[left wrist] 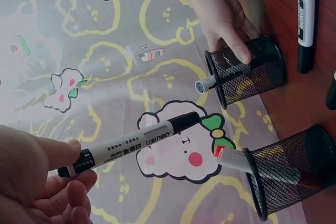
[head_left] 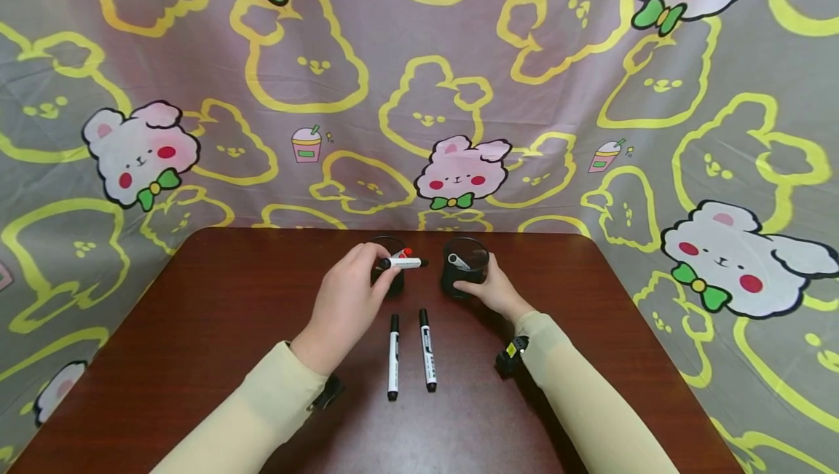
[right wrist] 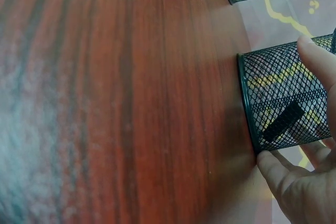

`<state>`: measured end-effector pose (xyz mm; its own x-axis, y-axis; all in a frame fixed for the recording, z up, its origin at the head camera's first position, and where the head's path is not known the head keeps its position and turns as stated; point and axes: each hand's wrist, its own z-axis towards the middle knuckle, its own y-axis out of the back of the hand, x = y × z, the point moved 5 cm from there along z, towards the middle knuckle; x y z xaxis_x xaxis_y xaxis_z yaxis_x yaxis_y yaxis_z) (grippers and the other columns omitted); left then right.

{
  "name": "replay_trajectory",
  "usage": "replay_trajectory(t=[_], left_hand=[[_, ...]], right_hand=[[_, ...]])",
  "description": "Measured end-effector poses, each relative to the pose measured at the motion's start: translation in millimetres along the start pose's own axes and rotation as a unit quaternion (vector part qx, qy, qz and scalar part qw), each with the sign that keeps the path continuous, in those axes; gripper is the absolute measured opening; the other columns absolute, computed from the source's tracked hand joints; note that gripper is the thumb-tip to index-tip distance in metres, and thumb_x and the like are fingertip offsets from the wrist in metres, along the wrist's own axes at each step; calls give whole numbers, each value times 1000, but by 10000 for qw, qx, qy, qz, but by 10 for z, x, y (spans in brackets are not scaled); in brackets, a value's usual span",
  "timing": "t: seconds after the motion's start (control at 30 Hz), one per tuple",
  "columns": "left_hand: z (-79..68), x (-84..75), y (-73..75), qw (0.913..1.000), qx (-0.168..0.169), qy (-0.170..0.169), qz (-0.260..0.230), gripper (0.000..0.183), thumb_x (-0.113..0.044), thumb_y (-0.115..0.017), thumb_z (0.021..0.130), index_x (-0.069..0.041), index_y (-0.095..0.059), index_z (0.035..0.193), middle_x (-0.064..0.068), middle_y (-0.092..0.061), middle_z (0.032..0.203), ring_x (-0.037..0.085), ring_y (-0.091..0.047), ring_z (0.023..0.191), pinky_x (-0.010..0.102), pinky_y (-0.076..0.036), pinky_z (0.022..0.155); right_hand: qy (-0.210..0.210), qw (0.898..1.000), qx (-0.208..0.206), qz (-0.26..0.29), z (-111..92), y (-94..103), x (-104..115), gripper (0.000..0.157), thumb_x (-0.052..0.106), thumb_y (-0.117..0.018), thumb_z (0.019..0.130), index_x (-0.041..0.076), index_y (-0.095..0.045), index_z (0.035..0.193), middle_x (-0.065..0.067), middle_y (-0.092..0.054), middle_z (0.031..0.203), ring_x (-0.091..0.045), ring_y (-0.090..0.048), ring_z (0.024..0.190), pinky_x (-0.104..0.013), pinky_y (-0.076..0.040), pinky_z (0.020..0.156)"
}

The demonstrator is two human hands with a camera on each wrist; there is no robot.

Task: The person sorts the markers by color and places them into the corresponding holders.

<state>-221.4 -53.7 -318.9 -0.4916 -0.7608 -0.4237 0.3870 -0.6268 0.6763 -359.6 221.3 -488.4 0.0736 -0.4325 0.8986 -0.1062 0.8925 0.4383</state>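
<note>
My left hand [head_left: 344, 303] pinches a white whiteboard marker [left wrist: 131, 148] by one black end, between thumb and fingers. The marker is held sideways over the left black mesh pen cup [left wrist: 289, 174], overlapping its rim in the head view. Inside that cup leans a marker with a red end [left wrist: 233, 158]. My right hand [head_left: 497, 290] grips the right mesh pen cup [right wrist: 289, 90] round its side, thumb on the near face. A white marker [head_left: 458, 261] with a grey end leans in this cup, its black cap showing through the mesh in the right wrist view.
Two black-capped white markers, a left one [head_left: 393, 357] and a right one [head_left: 427, 350], lie lengthwise on the brown wooden table [head_left: 216, 357] between my forearms. A patterned cloth [head_left: 367, 132] hangs behind the table's far edge and along both sides.
</note>
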Motion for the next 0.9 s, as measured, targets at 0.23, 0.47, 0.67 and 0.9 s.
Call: replay_trajectory(t=[0.23, 0.47, 0.67, 0.9], left_hand=[[92, -72, -67, 9998, 111, -36, -129, 29, -19, -81, 90, -7, -66, 111, 6, -66, 97, 16, -61, 77, 30, -56, 67], [140, -156, -159, 9995, 100, -187, -237, 29, -19, -82, 90, -7, -66, 110, 6, -67, 96, 15, -60, 77, 29, -56, 67], [172, -245, -235, 9989, 57, -344, -314, 28, -21, -80, 91, -7, -66, 110, 7, -68, 97, 18, -62, 81, 32, -58, 71], [197, -292, -350, 9986, 82, -387, -361, 27, -21, -80, 91, -7, -66, 109, 8, -69, 99, 22, -69, 85, 36, -60, 77]], right_hand=[[33, 10000, -6, -31, 6, -4, 5, 86, 28, -87, 85, 13, -32, 148, -17, -55, 143, -32, -54, 135, -53, -41, 113], [37, 10000, -50, -50, 4, 11, 14, 87, 29, -87, 84, 11, -32, 148, -18, -53, 145, -34, -52, 136, -55, -39, 115], [6, 9999, -100, -57, -5, 26, 21, 86, 28, -88, 84, 12, -32, 148, -18, -52, 146, -34, -51, 138, -56, -38, 116], [40, 10000, -43, -1, -10, 4, 18, 84, 29, -87, 85, 14, -33, 146, -15, -52, 146, -32, -52, 136, -56, -39, 114]])
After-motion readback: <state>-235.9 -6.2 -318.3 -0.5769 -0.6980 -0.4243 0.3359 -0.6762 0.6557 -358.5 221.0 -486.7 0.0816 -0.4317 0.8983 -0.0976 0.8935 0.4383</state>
